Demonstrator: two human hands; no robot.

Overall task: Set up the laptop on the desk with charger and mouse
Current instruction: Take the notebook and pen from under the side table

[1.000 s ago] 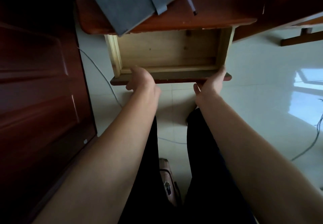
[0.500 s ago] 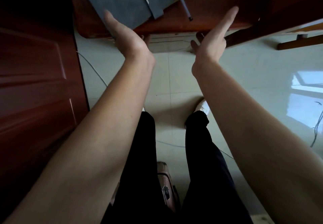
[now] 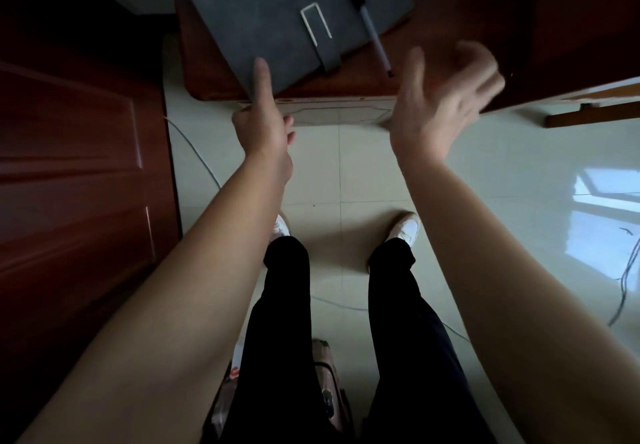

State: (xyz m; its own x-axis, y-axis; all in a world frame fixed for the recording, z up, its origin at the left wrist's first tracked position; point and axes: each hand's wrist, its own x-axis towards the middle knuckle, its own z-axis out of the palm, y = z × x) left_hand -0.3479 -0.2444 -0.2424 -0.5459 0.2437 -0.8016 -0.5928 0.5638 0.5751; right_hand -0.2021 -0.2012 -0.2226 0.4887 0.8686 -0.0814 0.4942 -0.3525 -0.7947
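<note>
Item, nearest: a pinkish bag [image 3: 325, 388] on the floor [image 3: 502, 173] between the person's legs, zip upward, contents hidden. Item: pale tiled floor carrying thin cables [image 3: 623, 287] at the right and a lighter one trailing at the left; whether either belonged to a charger could not be told. Item: left hand [image 3: 265, 128], raised just in front of the closed drawer front [image 3: 336, 114], thumb upright, the other fingers curled in, holding nothing. Item: right hand [image 3: 440, 104], lifted beside the drawer's right end, blurred by motion, fingers loosely spread and empty. Item: surface [image 3: 207, 73], reddish wood, rounded near corner, bearing a dark grey case [image 3: 277, 3] with a strap and metal loop that overhung the near edge slightly, and a pen [image 3: 369, 22] lying slantwise across the case's right side, tip on the wood. Item, left margin: dark panelled door [image 3: 69, 166]. Task things: no laptop, charger or mouse was plainly on view; whether the grey case held the laptop could not be told. Assessment: setup judged at an early stage, with nothing yet laid out or plugged in on the surface. Remaining, by this judgement: locate the laptop, charger and mouse, make room beside or in place of the case and pen, open the laptop, connect both accessories.
</note>
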